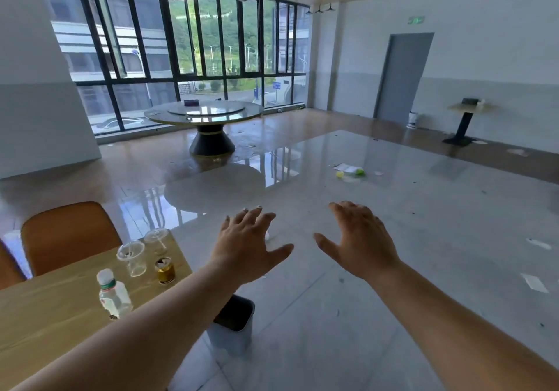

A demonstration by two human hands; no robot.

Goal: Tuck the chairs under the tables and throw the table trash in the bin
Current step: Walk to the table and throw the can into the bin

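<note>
A wooden table (45, 324) fills the lower left. On it stand a water bottle (113, 295), two clear plastic cups (133, 259) (157, 241) and a gold can (165, 270). An orange chair (68, 236) stands at the table's far side, its back against the edge. A grey bin (234, 327) sits on the floor by the table's right end, partly hidden by my left forearm. My left hand (248, 245) and my right hand (360, 239) are stretched out in front of me over the floor, fingers spread, holding nothing.
A round table (204, 113) with a glass turntable stands by the windows. A small pedestal table (469, 109) is at the right wall beside a grey door (402, 76). Scraps and a bottle (351, 172) lie on the glossy floor.
</note>
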